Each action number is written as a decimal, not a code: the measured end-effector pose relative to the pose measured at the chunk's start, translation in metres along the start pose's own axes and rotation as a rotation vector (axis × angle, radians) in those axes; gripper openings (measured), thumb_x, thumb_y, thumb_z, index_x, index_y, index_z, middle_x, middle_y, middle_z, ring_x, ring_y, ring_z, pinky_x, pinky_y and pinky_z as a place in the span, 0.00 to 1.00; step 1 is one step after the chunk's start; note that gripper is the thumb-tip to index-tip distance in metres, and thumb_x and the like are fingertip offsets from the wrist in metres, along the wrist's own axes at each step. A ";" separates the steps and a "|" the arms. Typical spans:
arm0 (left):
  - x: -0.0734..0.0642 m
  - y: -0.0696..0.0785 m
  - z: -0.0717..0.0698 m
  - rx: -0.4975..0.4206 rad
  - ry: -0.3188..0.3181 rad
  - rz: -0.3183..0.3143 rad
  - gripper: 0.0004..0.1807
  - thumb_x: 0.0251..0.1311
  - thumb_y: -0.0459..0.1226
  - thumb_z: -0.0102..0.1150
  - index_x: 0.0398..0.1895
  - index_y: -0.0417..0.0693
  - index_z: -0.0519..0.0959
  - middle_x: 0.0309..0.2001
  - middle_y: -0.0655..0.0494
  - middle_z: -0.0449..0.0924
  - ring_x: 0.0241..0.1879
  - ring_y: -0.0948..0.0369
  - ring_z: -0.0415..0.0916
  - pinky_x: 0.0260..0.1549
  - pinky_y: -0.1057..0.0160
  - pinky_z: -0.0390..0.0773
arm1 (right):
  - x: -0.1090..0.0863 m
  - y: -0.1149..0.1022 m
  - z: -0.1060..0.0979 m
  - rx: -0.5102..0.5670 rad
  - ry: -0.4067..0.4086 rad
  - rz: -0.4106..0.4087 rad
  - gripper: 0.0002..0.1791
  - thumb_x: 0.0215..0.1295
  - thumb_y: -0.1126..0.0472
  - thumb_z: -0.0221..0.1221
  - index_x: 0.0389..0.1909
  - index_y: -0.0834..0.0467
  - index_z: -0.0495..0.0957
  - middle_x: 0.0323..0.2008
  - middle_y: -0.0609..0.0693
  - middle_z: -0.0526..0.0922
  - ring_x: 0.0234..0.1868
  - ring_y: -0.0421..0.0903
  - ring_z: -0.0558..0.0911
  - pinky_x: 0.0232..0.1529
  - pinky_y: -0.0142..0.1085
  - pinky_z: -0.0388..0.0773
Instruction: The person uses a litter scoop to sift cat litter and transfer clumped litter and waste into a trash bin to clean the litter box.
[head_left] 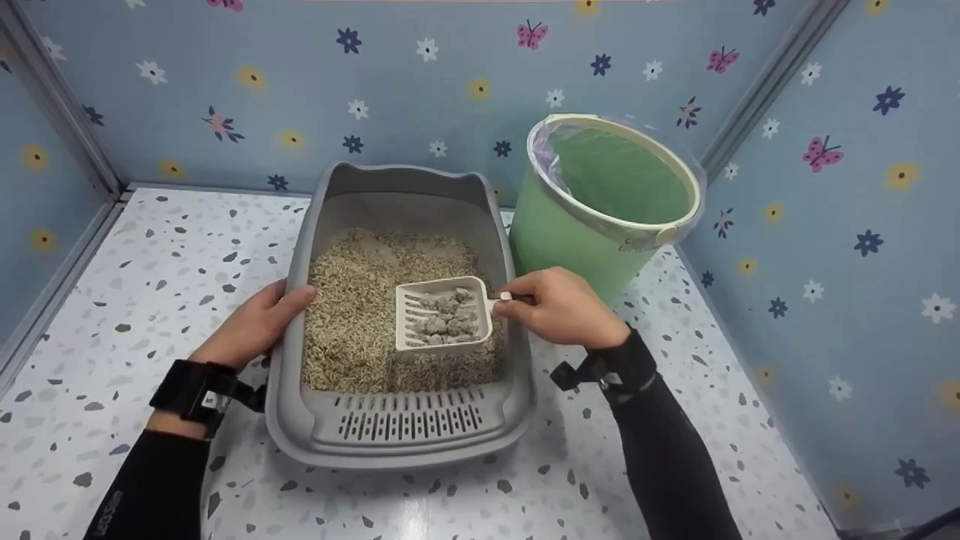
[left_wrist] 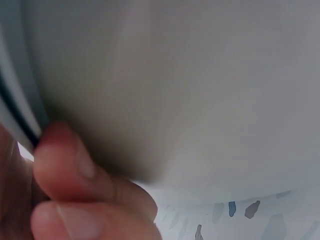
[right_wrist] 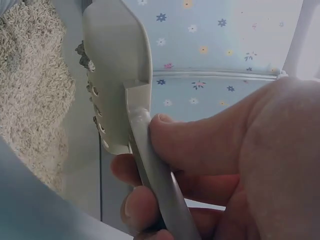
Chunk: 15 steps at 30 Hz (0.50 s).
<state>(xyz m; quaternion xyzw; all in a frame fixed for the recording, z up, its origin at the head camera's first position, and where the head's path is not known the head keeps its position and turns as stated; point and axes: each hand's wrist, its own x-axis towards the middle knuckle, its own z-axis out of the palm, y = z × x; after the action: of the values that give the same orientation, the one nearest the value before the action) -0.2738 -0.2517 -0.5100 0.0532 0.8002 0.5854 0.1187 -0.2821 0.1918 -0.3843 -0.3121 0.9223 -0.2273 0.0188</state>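
Observation:
A grey litter box (head_left: 397,452) stands on the table, with tan pellet litter (head_left: 349,330) spread inside. My left hand (head_left: 255,324) grips its left rim, thumb on top; in the left wrist view, fingers (left_wrist: 70,165) curl under the rim against the outer wall (left_wrist: 210,100). My right hand (head_left: 571,309) holds a white slotted litter scoop (head_left: 406,319) by the handle (right_wrist: 162,175), level above the litter near the box's right side. Several grey clumps (head_left: 448,324) lie in the scoop. Fine grains streak below it.
A light green trash bin (head_left: 577,240) with a clear liner stands behind the box, to the right. Flower-patterned panels (head_left: 420,90) enclose the back and both sides. The speckled white tabletop (head_left: 180,262) extends around the box.

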 end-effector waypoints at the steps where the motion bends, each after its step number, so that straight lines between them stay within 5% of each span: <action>1: 0.000 0.000 0.000 -0.001 -0.001 -0.005 0.48 0.84 0.66 0.48 0.90 0.43 0.54 0.45 0.42 0.76 0.37 0.53 0.81 0.29 0.55 0.85 | -0.001 -0.001 -0.006 0.003 0.005 0.003 0.11 0.79 0.48 0.69 0.40 0.49 0.94 0.25 0.38 0.81 0.25 0.39 0.77 0.32 0.40 0.76; 8: -0.001 0.001 0.002 -0.034 -0.012 -0.008 0.45 0.83 0.66 0.49 0.86 0.44 0.61 0.37 0.46 0.77 0.25 0.58 0.76 0.18 0.61 0.77 | -0.010 -0.011 -0.075 0.045 0.033 0.084 0.22 0.82 0.46 0.66 0.26 0.52 0.81 0.20 0.42 0.67 0.22 0.42 0.66 0.26 0.38 0.67; 15: 0.000 0.003 0.003 -0.031 -0.011 0.009 0.48 0.84 0.66 0.49 0.90 0.43 0.55 0.39 0.45 0.77 0.28 0.56 0.78 0.19 0.59 0.79 | -0.013 -0.003 -0.143 0.026 0.151 0.258 0.23 0.82 0.42 0.65 0.32 0.55 0.88 0.23 0.45 0.73 0.24 0.43 0.68 0.29 0.37 0.70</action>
<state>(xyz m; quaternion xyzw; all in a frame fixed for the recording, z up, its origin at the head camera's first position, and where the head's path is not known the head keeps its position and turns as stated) -0.2733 -0.2483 -0.5084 0.0582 0.7900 0.5981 0.1214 -0.2949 0.2552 -0.2564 -0.1727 0.9505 -0.2578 -0.0176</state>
